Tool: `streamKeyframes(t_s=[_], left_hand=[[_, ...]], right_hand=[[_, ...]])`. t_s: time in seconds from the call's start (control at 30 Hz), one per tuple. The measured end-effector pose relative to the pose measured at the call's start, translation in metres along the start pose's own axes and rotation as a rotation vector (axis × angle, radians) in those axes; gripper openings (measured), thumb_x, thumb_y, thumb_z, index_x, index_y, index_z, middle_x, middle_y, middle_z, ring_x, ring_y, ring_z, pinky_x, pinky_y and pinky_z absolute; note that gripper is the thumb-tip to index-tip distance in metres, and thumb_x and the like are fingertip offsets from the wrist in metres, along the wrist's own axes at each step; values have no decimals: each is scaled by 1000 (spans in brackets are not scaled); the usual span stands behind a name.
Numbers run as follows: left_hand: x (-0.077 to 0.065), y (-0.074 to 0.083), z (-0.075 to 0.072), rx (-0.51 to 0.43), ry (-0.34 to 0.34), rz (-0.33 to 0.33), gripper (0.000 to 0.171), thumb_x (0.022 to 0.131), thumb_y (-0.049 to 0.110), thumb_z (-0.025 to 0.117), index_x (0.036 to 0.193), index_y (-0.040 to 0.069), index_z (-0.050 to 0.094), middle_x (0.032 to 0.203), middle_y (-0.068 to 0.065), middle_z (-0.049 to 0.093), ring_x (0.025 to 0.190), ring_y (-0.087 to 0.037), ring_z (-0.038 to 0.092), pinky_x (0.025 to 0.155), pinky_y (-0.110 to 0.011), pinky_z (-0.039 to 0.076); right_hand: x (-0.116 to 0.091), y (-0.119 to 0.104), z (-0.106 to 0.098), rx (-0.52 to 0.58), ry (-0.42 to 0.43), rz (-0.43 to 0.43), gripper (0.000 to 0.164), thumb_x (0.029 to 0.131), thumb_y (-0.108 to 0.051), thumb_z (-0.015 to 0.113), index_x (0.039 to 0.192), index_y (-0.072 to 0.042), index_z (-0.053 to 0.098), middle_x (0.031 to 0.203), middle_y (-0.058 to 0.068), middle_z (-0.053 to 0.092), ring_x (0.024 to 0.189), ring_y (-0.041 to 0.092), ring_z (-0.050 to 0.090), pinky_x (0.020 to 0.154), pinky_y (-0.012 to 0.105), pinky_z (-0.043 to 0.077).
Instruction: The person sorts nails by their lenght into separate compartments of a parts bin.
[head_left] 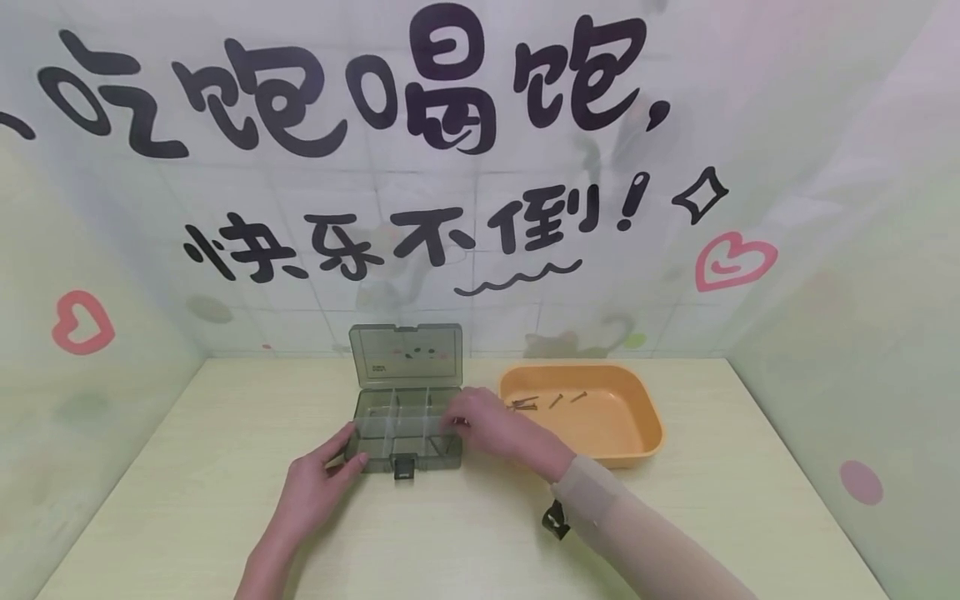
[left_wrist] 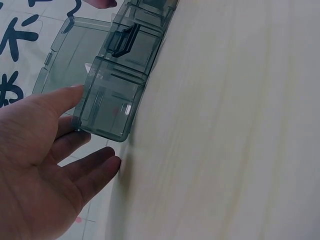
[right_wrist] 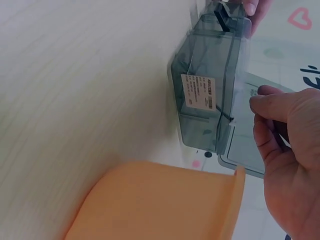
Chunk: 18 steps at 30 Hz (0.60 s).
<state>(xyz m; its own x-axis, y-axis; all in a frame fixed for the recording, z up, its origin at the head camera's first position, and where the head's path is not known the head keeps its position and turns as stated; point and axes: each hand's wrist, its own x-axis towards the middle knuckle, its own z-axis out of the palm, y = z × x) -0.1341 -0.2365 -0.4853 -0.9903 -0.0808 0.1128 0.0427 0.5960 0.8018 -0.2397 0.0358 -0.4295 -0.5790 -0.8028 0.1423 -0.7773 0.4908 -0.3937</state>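
Observation:
A translucent grey compartment box (head_left: 408,446) lies on the table with its hinged lid (head_left: 407,357) raised at the back. My left hand (head_left: 318,487) pinches the box's left end between thumb and fingers; in the left wrist view two other fingers extend free of it. Over the right-hand compartments is my right hand (head_left: 491,423), thumb and fingertips brought together. A small dark piece like a screw (head_left: 461,422) shows at these fingertips. Through the clear wall a screw (right_wrist: 225,114) leans inside the compartment below, in the right wrist view.
An orange tray (head_left: 651,425) stands right of the box, partly behind my right forearm, with several screws (head_left: 557,401) lying toward its left and back. A printed backdrop (head_left: 480,317) with dark lettering rises behind the table (head_left: 225,442). A white label (right_wrist: 199,92) sits on the box.

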Motion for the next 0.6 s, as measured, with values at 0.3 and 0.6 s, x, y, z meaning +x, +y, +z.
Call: streamKeyframes(t_s=[0.3, 0.6], left_hand=[[0, 0, 1, 9, 13, 12, 59, 101, 21, 69, 151, -2, 47, 146, -33, 47, 116, -48, 63, 92, -42, 58], [0, 0, 2, 8, 8, 5, 59, 102, 23, 69, 151, -1, 46, 146, -33, 47, 116, -47, 63, 92, -41, 58]], right_hand=[[-4, 7, -7, 88, 86, 1, 16, 91, 7, 71, 103, -2, 78, 100, 5, 75, 96, 19, 69, 88, 20, 57], [-13, 16, -13, 200, 93, 121, 17, 95, 4, 68, 109, 0, 76, 105, 8, 74, 97, 19, 67, 86, 23, 58]])
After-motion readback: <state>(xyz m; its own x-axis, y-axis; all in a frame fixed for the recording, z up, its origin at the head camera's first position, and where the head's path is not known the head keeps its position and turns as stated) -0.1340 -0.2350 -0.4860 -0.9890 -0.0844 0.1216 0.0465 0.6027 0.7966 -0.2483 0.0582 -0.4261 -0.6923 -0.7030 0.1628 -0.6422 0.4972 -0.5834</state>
